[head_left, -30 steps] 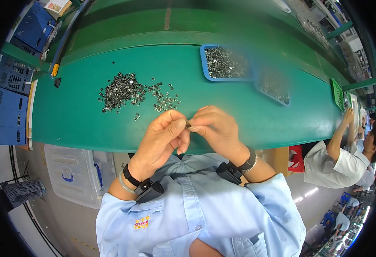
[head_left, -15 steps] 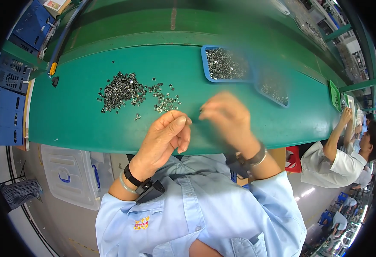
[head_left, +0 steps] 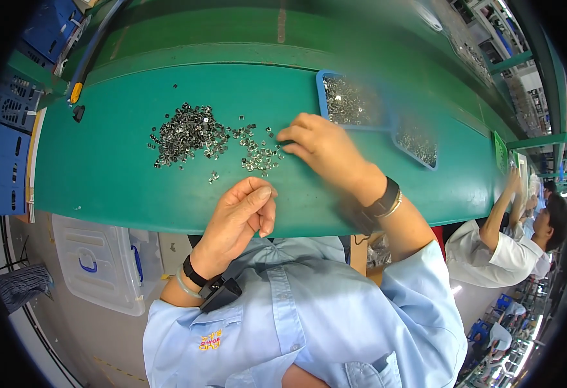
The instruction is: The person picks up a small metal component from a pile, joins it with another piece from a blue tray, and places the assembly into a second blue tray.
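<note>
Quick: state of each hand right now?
Left hand: fingers curled, thumb near index finger; can't tell if it holds anything.
Right hand: partly curled beside the scattered small parts; can't tell if it has gripped one.

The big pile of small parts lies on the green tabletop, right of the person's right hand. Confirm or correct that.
Wrong side: the head view shows the big pile left of the right hand. It does lie on the green tabletop.

- Light blue shirt point(head_left: 335, 310) with short sleeves point(head_left: 412, 275), buttoned front
- Yellow and red embroidery point(head_left: 210, 340) on the chest
- Black strap point(head_left: 193, 271), boxy black device point(head_left: 221, 295) and smooth pale bangle point(head_left: 186, 286), left wrist point(head_left: 206, 258)
- Dark band point(head_left: 385, 198) beside thin shiny bangle point(head_left: 394, 205), right wrist point(head_left: 366, 184)
</note>
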`<state>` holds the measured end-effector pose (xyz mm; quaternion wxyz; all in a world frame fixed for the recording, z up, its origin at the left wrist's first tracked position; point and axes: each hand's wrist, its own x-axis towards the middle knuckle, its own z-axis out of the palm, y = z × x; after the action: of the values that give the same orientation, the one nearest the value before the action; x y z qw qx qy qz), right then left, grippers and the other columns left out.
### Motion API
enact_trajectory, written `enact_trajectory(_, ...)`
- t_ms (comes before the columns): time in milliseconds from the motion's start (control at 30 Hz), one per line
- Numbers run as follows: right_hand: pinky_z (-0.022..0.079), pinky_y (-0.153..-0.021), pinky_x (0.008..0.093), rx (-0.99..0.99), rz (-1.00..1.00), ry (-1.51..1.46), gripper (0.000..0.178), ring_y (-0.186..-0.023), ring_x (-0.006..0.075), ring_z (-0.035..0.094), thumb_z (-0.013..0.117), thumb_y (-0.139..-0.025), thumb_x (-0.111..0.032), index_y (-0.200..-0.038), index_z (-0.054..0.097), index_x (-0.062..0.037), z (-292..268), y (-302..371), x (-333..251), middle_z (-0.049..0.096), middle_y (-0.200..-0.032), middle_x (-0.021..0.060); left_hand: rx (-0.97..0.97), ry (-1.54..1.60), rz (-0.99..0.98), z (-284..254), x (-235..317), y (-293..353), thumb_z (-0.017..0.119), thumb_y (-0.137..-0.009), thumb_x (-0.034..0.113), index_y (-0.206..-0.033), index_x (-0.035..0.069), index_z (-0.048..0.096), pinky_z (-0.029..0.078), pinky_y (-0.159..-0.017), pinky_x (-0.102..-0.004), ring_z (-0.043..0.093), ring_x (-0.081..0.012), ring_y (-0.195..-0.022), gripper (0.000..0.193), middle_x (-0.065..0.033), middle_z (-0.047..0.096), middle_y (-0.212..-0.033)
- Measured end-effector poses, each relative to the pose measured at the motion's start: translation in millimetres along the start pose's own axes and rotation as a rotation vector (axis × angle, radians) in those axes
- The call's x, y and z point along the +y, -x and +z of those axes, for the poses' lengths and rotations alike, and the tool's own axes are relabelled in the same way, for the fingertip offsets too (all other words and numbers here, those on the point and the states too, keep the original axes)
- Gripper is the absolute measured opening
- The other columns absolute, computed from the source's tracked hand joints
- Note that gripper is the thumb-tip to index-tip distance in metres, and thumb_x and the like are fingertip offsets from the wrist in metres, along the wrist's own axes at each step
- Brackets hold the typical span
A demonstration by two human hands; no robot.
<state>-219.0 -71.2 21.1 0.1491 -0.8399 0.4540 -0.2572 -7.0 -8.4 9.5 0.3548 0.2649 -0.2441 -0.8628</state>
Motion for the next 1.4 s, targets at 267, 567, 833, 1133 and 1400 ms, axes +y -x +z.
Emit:
enact_trajectory(267,0.048,-0.072,0.0327,-0.062,0.056,-0.196,0.013,-0.082,0.0221,0.058,0.066,-0.080,-0.012,-0.091,0.066,-0.0058,-8,3,-8,0.059,-0.085,0.0069,0.069,-0.079,0.037,4,4,-4,0.051,-0.095,0.021,-0.096,0.004,0.054,0.039,-0.048,-0.0234,0.050,-0.0099,-0.055,0.017,-0.0034,0.055,-0.068)
enact_trajectory(567,0.048,-0.065,0.0289,0.022,0.066,-0.539,0.013,-0.075,0.0187,0.058,0.067,-0.079,-0.005,-0.092,0.065,-0.0039,-25,30,-34,0.059,-0.080,0.0055,0.007,-0.066,0.016,26,3,-16,0.052,-0.094,0.022,-0.098,0.004,0.054,0.039,-0.047,-0.0225,0.051,-0.0096,-0.055,0.018,-0.0043,0.057,-0.070)
enact_trajectory(833,0.048,-0.064,0.0298,0.249,0.098,-0.471,0.016,-0.077,0.0198,0.058,0.069,-0.076,-0.007,-0.091,0.063,-0.0055,-15,46,-48,0.060,-0.084,0.0060,0.022,-0.024,0.045,33,-5,-16,0.053,-0.094,0.021,-0.098,0.004,0.054,0.038,-0.046,-0.0234,0.050,-0.0100,-0.052,0.018,-0.0048,0.056,-0.066)
enact_trajectory(1133,0.049,-0.063,0.0320,0.326,0.011,-0.236,0.016,-0.076,0.0227,0.059,0.069,-0.074,-0.005,-0.088,0.063,-0.0076,-9,51,-46,0.059,-0.082,0.0041,0.100,-0.118,0.077,40,-6,-13,0.052,-0.094,0.023,-0.097,0.003,0.056,0.039,-0.046,-0.0216,0.051,-0.0093,-0.053,0.020,-0.0054,0.059,-0.069)
enact_trajectory(1400,0.049,-0.062,0.0310,0.314,0.012,-0.349,0.016,-0.078,0.0207,0.059,0.069,-0.074,-0.005,-0.088,0.063,-0.0082,-13,52,-47,0.059,-0.083,0.0037,0.081,-0.250,0.103,39,-3,-14,0.054,-0.094,0.023,-0.095,0.004,0.056,0.040,-0.048,-0.0206,0.052,-0.0086,-0.055,0.019,-0.0048,0.060,-0.070)
